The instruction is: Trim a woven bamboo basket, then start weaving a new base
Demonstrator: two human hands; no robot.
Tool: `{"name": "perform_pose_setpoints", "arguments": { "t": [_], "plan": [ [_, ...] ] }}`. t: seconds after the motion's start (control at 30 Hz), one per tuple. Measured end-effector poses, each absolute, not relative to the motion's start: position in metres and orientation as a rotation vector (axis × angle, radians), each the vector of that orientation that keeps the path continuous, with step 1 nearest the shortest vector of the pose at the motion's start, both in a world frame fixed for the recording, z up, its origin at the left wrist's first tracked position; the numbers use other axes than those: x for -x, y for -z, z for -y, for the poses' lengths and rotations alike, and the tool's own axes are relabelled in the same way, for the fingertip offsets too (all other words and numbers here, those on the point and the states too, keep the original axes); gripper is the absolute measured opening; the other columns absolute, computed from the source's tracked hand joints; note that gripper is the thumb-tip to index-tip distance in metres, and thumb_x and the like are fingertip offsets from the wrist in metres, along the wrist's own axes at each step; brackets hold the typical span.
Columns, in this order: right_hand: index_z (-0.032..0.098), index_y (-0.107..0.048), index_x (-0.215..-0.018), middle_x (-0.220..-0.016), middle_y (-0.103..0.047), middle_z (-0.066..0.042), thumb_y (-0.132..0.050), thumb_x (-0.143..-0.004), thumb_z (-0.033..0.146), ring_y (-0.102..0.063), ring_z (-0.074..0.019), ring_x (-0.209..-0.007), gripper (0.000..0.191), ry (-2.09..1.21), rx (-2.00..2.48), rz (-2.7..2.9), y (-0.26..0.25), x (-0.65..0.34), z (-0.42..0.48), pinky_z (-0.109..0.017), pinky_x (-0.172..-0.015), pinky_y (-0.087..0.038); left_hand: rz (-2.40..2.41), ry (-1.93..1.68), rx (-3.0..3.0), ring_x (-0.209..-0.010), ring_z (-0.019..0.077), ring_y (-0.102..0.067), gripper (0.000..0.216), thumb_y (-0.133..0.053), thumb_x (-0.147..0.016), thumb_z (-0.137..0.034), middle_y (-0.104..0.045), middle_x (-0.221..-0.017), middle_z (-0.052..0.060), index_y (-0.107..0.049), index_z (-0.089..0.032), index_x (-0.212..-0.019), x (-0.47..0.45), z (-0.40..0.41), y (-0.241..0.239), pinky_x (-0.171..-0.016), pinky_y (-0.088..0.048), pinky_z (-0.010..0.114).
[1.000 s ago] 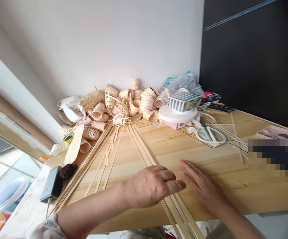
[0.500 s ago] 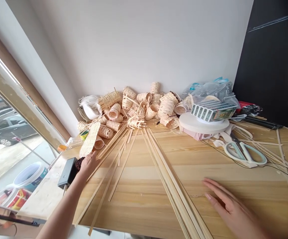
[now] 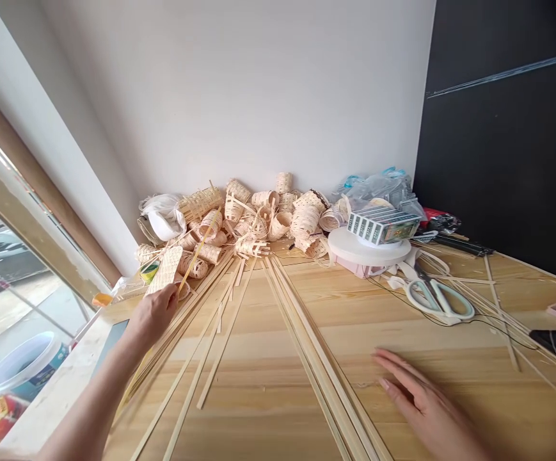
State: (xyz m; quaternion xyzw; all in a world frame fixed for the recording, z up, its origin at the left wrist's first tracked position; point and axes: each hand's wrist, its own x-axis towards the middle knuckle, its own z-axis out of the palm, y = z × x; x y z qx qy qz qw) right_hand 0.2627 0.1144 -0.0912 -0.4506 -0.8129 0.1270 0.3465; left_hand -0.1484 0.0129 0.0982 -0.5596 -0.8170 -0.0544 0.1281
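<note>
On the wooden counter (image 3: 258, 410) by the window, long bamboo strips (image 3: 301, 346) lay fanned out where they could be reached, the left hand (image 3: 151, 314) was closed on a flat woven bamboo piece (image 3: 166, 270) beside a heap of little baskets (image 3: 278, 218), and the right hand (image 3: 424, 403) lay open, just resting.

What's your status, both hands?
Left hand holding woven bamboo panel. Right hand resting on table. Bamboo strips lying beside left hand.
</note>
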Motion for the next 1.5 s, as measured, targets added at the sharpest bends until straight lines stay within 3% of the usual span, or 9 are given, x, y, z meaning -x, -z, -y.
{"name": "perform_pose_setpoints", "arguments": {
  "t": [0.23,0.43,0.67,0.77,0.9,1.03,1.2,1.33,1.5],
  "plan": [
    [0.023,-0.065,-0.096,-0.102,-0.066,-0.008,-0.044,-0.076,0.053,-0.062,-0.0265,-0.093,0.042,-0.673,1.16,1.946,0.054,-0.259,-0.111,-0.037,-0.078,-0.053,2.135,1.421,2.186,-0.035,0.0035,-0.037,0.017,-0.053,-0.078,-0.034,-0.05,-0.053,-0.006,-0.049,-0.017,-0.076,0.111,-0.019,-0.199,-0.033,-0.025,0.014],
    [0.019,-0.062,-0.103,-0.104,-0.065,-0.011,-0.047,-0.079,0.05,-0.061,-0.0232,-0.096,0.042,-1.138,0.928,1.8,-0.041,-0.217,-0.057,-0.032,-0.086,-0.048,1.85,2.468,2.2,-0.035,0.0037,-0.045,0.027,-0.069,-0.065,-0.029,-0.053,-0.052,-0.006,-0.046,-0.017,-0.073,0.067,-0.067,-0.2,-0.03,-0.027,0.011],
    [0.016,-0.054,-0.116,-0.092,-0.066,-0.009,-0.045,-0.084,0.04,-0.064,-0.018,-0.08,0.04,-1.427,0.762,1.718,-0.059,-0.206,-0.039,-0.032,-0.076,-0.051,1.914,2.845,2.252,-0.038,0.0057,-0.053,0.037,-0.076,-0.057,-0.031,-0.054,-0.051,-0.007,-0.045,-0.016,-0.07,-0.002,-0.1,-0.138,-0.031,-0.03,0.01],
    [0.018,-0.051,-0.119,-0.084,-0.066,-0.006,-0.045,-0.082,0.033,-0.064,-0.0184,-0.077,0.041,-1.26,0.889,1.731,-0.045,-0.212,-0.044,-0.028,-0.065,-0.053,2.01,2.911,2.306,-0.04,0.0063,-0.055,0.037,-0.076,-0.057,-0.032,-0.057,-0.053,-0.005,-0.044,-0.016,-0.069,-0.02,-0.107,-0.115,-0.032,-0.03,0.01],
    [0.021,-0.054,-0.117,-0.098,-0.066,-0.009,-0.041,-0.078,0.025,-0.061,-0.0204,-0.093,0.042,-0.801,1.044,1.877,-0.027,-0.224,-0.048,-0.03,-0.076,-0.051,2.228,2.995,2.242,-0.041,0.0079,-0.057,0.038,-0.076,-0.055,-0.03,-0.055,-0.052,-0.006,-0.044,-0.017,-0.069,-0.037,-0.117,-0.084,-0.032,-0.028,0.011],
    [0.022,-0.059,-0.113,-0.105,-0.065,-0.009,-0.037,-0.078,0.02,-0.063,-0.0195,-0.091,0.041,-0.494,1.045,2.026,-0.008,-0.235,-0.055,-0.029,-0.078,-0.051,2.552,2.74,2.388,-0.042,0.0091,-0.057,0.036,-0.069,-0.061,-0.041,-0.055,-0.054,-0.003,-0.042,-0.017,-0.069,-0.04,-0.131,-0.05,-0.033,-0.028,0.014],
    [0.019,-0.062,-0.108,-0.094,-0.068,-0.01,-0.031,-0.077,0.019,-0.065,-0.0186,-0.084,0.043,-0.431,1.159,2.065,0.016,-0.242,-0.066,-0.027,-0.072,-0.053,2.539,1.36,2.814,-0.048,0.0102,-0.057,0.034,-0.036,-0.082,-0.045,-0.061,-0.065,0.004,-0.05,-0.016,-0.074,-0.017,-0.145,-0.017,-0.04,-0.037,0.018],
    [0.016,-0.063,-0.108,-0.103,-0.066,-0.01,-0.03,-0.076,0.019,-0.062,-0.019,-0.093,0.045,-0.542,1.265,2.13,0.027,-0.242,-0.074,-0.028,-0.079,-0.05,2.339,1.059,2.73,-0.079,0.02,-0.062,0.022,-0.042,-0.08,-0.03,-0.064,-0.082,0.008,-0.058,-0.015,-0.077,0.001,-0.151,-0.004,-0.068,-0.048,0.032],
    [0.01,-0.058,-0.114,-0.113,-0.061,-0.013,-0.029,-0.076,0.016,-0.058,-0.0188,-0.101,0.048,-0.631,1.381,2.185,0.03,-0.229,-0.084,-0.029,-0.087,-0.046,1.885,0.58,2.715,-0.121,0.0246,-0.041,0.034,-0.042,-0.083,-0.025,-0.047,-0.127,0.014,-0.05,-0.013,-0.114,0.003,-0.164,0.015,-0.099,-0.034,0.038]
  ]
}}
